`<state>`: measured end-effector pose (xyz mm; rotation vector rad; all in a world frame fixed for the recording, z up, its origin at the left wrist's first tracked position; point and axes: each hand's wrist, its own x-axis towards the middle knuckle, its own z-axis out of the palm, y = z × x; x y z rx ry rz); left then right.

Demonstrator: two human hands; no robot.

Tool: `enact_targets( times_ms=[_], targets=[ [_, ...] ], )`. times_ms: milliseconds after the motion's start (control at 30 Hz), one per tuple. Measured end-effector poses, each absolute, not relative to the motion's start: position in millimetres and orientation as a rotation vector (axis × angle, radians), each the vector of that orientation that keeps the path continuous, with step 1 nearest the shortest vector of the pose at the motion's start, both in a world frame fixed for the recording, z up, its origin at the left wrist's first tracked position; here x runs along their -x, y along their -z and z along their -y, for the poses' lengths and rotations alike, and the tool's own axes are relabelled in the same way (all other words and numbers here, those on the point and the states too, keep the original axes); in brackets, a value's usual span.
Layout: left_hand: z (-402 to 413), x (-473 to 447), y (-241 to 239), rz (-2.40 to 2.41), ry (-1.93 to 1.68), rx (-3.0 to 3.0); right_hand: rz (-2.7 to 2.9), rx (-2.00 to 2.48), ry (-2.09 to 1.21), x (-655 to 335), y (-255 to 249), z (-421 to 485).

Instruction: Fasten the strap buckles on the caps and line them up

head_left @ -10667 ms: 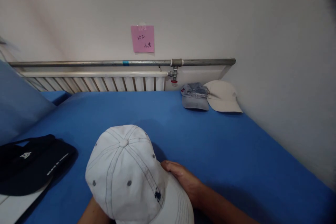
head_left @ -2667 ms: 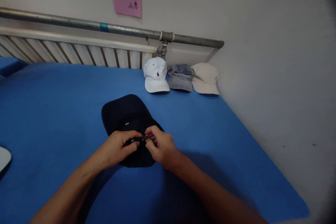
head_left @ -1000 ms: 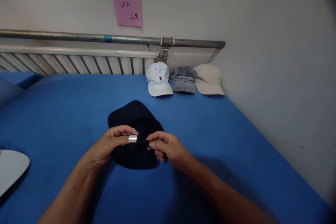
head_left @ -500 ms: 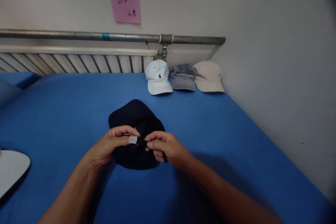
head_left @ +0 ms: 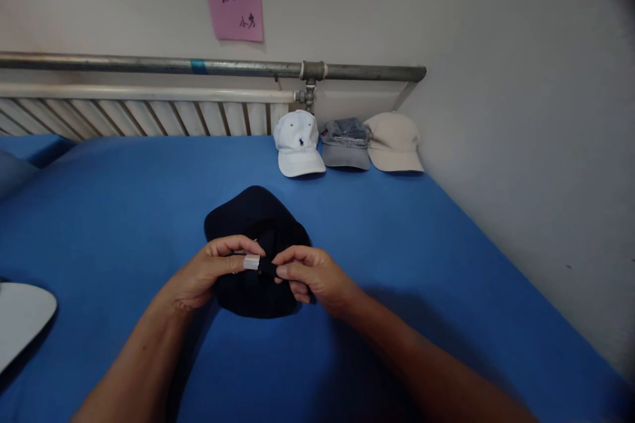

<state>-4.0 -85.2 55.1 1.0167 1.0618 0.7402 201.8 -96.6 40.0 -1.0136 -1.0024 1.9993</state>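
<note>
A dark navy cap (head_left: 251, 218) lies on the blue sheet (head_left: 124, 198) in front of me. My left hand (head_left: 211, 271) pinches the silver metal buckle (head_left: 251, 262) of the cap's back strap. My right hand (head_left: 308, 273) is closed on the dark strap just right of that buckle. Both hands rest over the near edge of the cap and hide part of it.
Three caps sit in a row at the far right against the wall: a white cap (head_left: 297, 143), a grey cap (head_left: 345, 143) and a beige cap (head_left: 394, 142). A metal pipe (head_left: 149, 66) and a radiator (head_left: 149, 117) run along the back. A white brim (head_left: 22, 314) shows at the left edge.
Over the last second my hands have stayed on the strap, right fingers drawn slightly closer to the buckle. Earlier I held the white cap, which now sits in the far row.
</note>
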Motion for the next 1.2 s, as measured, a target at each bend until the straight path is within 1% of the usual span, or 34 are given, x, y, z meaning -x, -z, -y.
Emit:
enact_targets(
  times_ms=[700, 967, 1200],
  targets=[
    [88.3, 3.3, -57.6, -1.064, -0.694, -1.061, 1.004, 1.027, -2.005, -202.9, -38.1, 95.0],
    [89.1, -0.5, -58.5, -1.061, -0.735, -1.037, 1.047, 1.007, -2.037, -204.8, -38.1, 92.8],
    [89.3, -1.0, -59.2, -1.073, -0.697, -1.11, 1.104, 1.075, -2.069, -207.7, -41.6, 90.9]
  ],
)
